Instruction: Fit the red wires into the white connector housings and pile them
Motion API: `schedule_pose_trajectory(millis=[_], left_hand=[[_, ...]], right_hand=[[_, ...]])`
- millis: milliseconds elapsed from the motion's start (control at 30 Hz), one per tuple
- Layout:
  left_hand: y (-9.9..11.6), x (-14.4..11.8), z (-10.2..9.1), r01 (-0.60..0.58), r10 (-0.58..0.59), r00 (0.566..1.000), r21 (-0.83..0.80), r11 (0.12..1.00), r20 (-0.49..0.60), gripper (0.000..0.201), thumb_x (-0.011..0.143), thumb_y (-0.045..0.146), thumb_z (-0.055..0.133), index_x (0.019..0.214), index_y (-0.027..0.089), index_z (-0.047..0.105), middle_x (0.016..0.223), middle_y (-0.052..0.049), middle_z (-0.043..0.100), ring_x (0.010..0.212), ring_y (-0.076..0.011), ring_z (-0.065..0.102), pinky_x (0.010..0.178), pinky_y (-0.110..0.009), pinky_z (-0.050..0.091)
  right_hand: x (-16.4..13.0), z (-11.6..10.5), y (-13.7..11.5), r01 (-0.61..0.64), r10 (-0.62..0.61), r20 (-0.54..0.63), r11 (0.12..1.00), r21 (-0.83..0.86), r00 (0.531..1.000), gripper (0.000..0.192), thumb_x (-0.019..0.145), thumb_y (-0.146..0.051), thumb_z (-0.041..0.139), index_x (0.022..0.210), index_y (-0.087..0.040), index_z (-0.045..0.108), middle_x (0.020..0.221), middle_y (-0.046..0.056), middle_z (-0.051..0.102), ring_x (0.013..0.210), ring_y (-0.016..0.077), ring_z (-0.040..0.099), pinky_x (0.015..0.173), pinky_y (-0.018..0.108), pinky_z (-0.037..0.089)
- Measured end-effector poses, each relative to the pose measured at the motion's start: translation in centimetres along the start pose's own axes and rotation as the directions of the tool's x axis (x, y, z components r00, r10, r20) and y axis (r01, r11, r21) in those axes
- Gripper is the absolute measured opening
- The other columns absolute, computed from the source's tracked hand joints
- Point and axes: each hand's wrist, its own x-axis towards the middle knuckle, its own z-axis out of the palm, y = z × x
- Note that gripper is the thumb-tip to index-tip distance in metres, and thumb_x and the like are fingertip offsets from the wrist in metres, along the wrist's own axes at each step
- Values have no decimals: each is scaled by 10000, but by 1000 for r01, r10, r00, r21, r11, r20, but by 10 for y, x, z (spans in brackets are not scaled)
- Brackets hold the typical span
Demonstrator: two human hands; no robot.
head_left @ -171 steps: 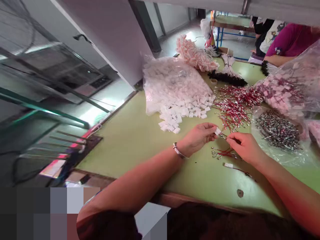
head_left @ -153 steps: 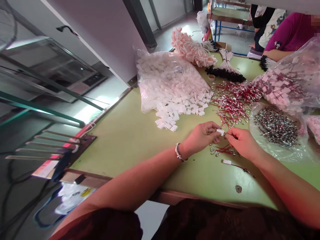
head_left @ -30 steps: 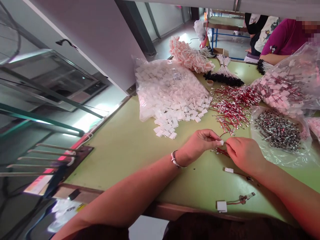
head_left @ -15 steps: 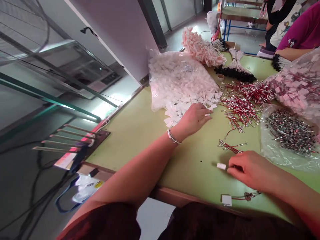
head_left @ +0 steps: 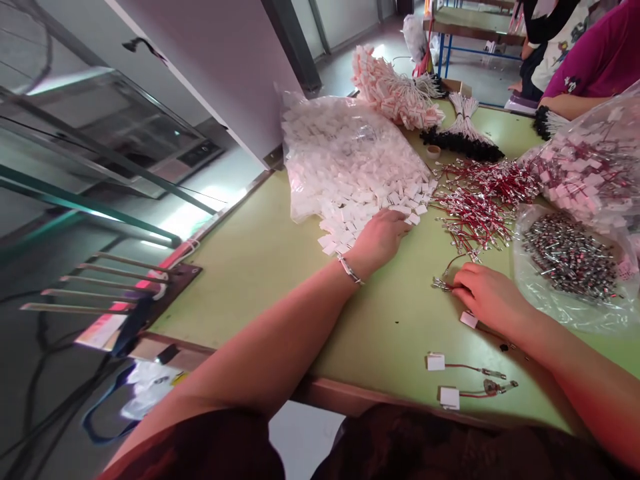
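Note:
My left hand (head_left: 381,235) lies at the near edge of the spilled pile of small white plastic housings (head_left: 367,213), fingertips touching them. My right hand (head_left: 487,295) rests on the green table (head_left: 260,267), its fingers on a small bunch of red wires with metal terminals (head_left: 447,282). Whether it grips one I cannot tell. Three finished pieces lie near the front edge, each a white housing with a red wire: one (head_left: 436,362), a second (head_left: 449,397), and a third (head_left: 469,319) partly under my right wrist.
An open bag of white housings (head_left: 340,147) lies behind the pile. Loose red terminal wires (head_left: 475,200) spread mid-table. A bag of small metal parts (head_left: 570,257) sits right, a bag of finished pieces (head_left: 585,167) behind it. Wire bundles (head_left: 395,93) and a person in magenta (head_left: 595,63) are at the far end.
Both hands held a housing and wire together a second ago. My right hand laid that piece down near the front edge and moved to the red wires. My left hand reached to the housing pile.

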Motion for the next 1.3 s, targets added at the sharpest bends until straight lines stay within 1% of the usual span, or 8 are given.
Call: schedule_pose_trajectory(millis=[300, 533, 700, 767, 833, 933, 1000, 1300], left_hand=[[9, -8, -19, 210, -202, 978, -341, 916, 60, 309, 830, 216, 543, 1110, 190, 669, 962, -64, 695, 853, -179, 621, 821, -309, 489], [28, 2, -10, 273, -268, 958, -41, 961, 97, 258, 862, 317, 537, 934, 133, 702, 892, -119, 618, 852, -247, 577, 775, -366, 465], [37, -1, -5, 260, -248, 965, -206, 943, 83, 105, 789, 165, 579, 849, 173, 664, 851, -72, 620, 801, -209, 579, 750, -338, 461], [44, -3, -10, 381, -368, 922, -445, 810, 120, 46, 763, 197, 628, 805, 178, 624, 741, -32, 601, 682, -164, 565, 652, -296, 454], [54, -5, -15, 485, -448, 855, -706, 516, 261, 140, 756, 241, 662, 860, 171, 600, 667, 1, 578, 565, -114, 526, 545, -247, 415], [70, -8, -18, 523, -379, 799, -851, 56, 466, 314, 746, 259, 705, 1025, 151, 610, 642, 21, 582, 505, -65, 486, 501, -208, 373], [79, -11, -16, 535, -310, 780, -837, -119, 543, 326, 727, 244, 733, 1020, 125, 651, 650, 13, 595, 528, -55, 495, 523, -202, 383], [84, -15, -10, 612, -177, 731, -748, -256, 658, 186, 744, 245, 744, 775, 108, 623, 662, -20, 669, 519, -49, 560, 525, -171, 428]], right_hand=[[-4, -27, 10, -150, 182, -20, 861, 486, 983, 162, 823, -259, 548, 676, -200, 579, 632, -16, 599, 528, 105, 488, 510, 254, 367], [-3, -30, 11, -166, 229, -30, 785, 597, 973, 119, 814, -285, 516, 733, -204, 550, 577, -25, 590, 498, 107, 470, 475, 249, 338], [-2, -23, 12, -172, 243, -36, 779, 603, 969, 141, 800, -289, 520, 707, -196, 572, 550, -38, 537, 496, 106, 449, 485, 252, 340], [-2, -22, 11, -192, 266, -33, 773, 605, 964, 156, 789, -291, 527, 668, -197, 557, 547, -41, 512, 503, 105, 440, 493, 254, 342], [-2, -22, 8, -186, 273, -59, 782, 595, 960, 185, 792, -310, 530, 643, -200, 544, 545, -44, 491, 508, 104, 424, 497, 254, 340], [-3, -21, 4, -142, 251, -113, 805, 575, 961, 213, 802, -335, 534, 633, -203, 541, 545, -46, 492, 504, 100, 411, 499, 252, 334], [-4, -19, 1, -118, 228, -125, 815, 568, 966, 213, 804, -330, 537, 635, -202, 549, 549, -46, 501, 503, 97, 411, 497, 248, 326], [-3, -21, 3, -135, 235, -100, 803, 580, 967, 205, 801, -317, 536, 632, -202, 554, 546, -50, 473, 506, 96, 387, 496, 250, 303]])
